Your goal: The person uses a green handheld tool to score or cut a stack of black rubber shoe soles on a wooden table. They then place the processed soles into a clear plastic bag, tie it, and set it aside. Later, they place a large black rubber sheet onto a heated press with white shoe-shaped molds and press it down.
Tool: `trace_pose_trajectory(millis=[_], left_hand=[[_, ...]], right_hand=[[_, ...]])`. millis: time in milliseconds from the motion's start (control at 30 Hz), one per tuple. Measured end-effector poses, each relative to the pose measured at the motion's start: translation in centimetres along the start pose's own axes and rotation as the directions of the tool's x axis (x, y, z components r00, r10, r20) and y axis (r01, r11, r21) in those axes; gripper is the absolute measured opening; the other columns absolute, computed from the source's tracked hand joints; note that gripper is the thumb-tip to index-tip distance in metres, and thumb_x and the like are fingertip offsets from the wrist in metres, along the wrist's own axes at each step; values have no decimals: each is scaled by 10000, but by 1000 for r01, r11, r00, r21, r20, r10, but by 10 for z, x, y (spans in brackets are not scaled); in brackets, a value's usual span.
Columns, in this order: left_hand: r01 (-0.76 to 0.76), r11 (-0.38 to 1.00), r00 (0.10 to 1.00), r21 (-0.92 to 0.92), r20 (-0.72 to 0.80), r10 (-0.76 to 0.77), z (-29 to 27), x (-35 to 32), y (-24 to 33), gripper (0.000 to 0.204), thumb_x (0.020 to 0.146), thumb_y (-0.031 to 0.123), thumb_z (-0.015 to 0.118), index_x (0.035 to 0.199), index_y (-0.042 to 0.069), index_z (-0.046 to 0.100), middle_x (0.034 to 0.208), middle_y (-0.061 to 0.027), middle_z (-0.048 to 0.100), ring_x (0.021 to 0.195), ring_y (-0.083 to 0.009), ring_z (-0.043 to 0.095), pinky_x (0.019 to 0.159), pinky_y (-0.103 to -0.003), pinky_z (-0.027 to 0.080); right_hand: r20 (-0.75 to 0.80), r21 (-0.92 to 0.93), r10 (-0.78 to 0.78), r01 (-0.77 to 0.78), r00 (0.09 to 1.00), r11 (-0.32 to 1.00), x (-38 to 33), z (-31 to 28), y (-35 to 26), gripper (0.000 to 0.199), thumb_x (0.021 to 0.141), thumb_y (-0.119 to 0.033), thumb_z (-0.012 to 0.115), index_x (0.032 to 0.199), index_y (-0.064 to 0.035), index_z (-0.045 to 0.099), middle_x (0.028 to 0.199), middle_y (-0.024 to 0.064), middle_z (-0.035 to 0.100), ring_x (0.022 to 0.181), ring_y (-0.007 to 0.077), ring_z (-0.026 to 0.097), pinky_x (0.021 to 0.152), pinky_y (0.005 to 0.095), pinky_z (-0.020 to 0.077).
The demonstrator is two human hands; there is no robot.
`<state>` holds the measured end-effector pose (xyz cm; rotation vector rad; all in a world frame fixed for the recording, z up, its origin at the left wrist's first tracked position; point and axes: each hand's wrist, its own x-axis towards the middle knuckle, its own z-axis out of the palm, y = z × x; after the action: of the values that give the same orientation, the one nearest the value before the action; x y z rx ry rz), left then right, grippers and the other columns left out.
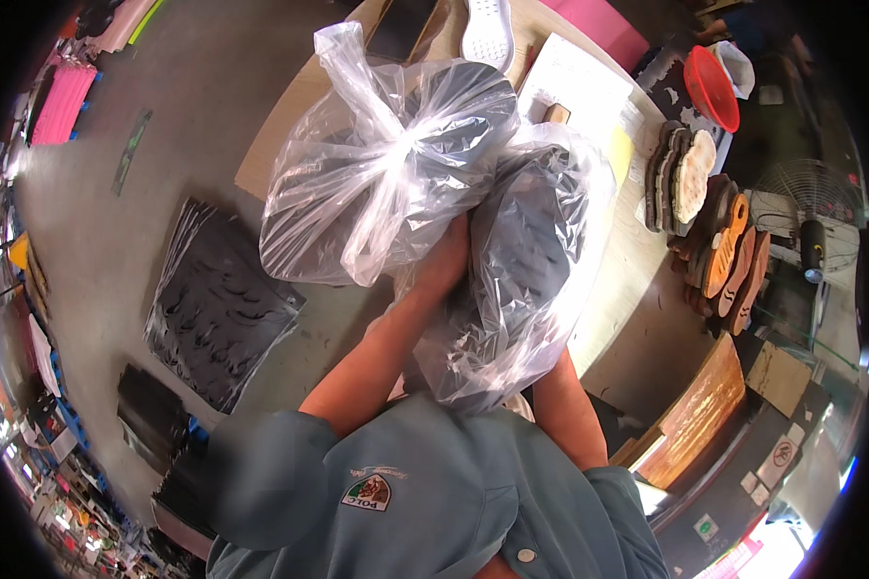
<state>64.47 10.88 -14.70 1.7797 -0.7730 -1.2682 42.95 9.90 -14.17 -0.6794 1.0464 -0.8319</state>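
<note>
A big clear crinkled plastic bag [425,193], knotted at its top and stuffed with dark grey flat sole-shaped pieces, fills the middle of the frame, held up in front of the person's chest above the grey floor and the near edge of the pale wooden bench [618,289]. The film is glossy and wrinkled, catching white glare, and the dark contents show through it as curved ribbed slabs. The load seems to sit in two bulges: one rounder lump toward the upper left under the knot, and a longer one running down the right side, its long axis slanting from the upper centre of the frame to the lower centre, with the tied loose end pointing up toward the top left. The left hand [444,261] presses into the bag from below between the two bulges, fingers buried in the plastic, so it is closed around the bag's film as far as can be seen. The right hand is hidden behind the lower bulge; only its forearm shows at lower right, and its grip cannot be made out. On the floor at left lies a fanned stack of black sheets [217,309] with cut-out shapes. At the upper right a row of brown, orange and cream sole-shaped pieces [714,232] stands on edge beside a red plastic basin [713,87].
</note>
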Motion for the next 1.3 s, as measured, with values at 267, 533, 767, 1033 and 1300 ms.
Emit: trace_pose_trajectory(millis=[267, 533, 767, 1033, 1300], left_hand=[[90, 975, 994, -204, -39, -100, -1, 17, 14, 776, 1078, 631, 412, 1566, 31, 491, 1587, -219, 514, 1480, -381, 462, 1225, -412, 318], [127, 986, 991, -111, -26, -130, 8, 18, 22, 708, 1074, 573, 496, 1499, 12, 571, 1489, -194, 616, 1398, -334, 552, 1174, -407, 386], [230, 844, 961, -485, -22, -275, 6, -3, 60, 596, 1078, 465, 567, 1421, -16, 643, 1384, -145, 681, 1260, -240, 626, 1094, -347, 453], [142, 756, 976, -639, -39, -217, 13, -21, 76, 381, 1061, 402, 652, 1120, 34, 737, 1062, -32, 706, 964, -100, 620, 850, -275, 491], [178, 763, 968, -622, -28, -248, 21, -47, 77, 377, 1044, 437, 667, 975, 68, 701, 937, 2, 659, 904, -80, 585, 831, -252, 474]], right_hand=[[17, -30, -7, 7, 1000, 1000, 26, -6, -15, 561, 1090, -565, 455, 1105, -33, 632, 990, 118, 665, 991, 286, 671, 890, 455, 552], [41, -59, 2, 1, 999, 998, 22, -16, -28, 547, 1091, -556, 459, 1075, -35, 627, 978, 119, 654, 999, 287, 662, 899, 459, 542], [21, -68, 17, -16, 1000, 998, -8, -18, -17, 537, 1092, -548, 462, 1048, -38, 624, 967, 121, 645, 1006, 288, 653, 906, 462, 533], [3, -69, 3, -3, 1000, 998, -26, -10, -8, 528, 1093, -539, 465, 1017, -40, 619, 955, 122, 635, 1015, 289, 643, 915, 466, 523], [-29, -73, -35, 33, 999, 997, -42, -8, -6, 520, 1094, -531, 468, 986, -43, 615, 942, 123, 624, 1023, 290, 633, 924, 471, 512]])
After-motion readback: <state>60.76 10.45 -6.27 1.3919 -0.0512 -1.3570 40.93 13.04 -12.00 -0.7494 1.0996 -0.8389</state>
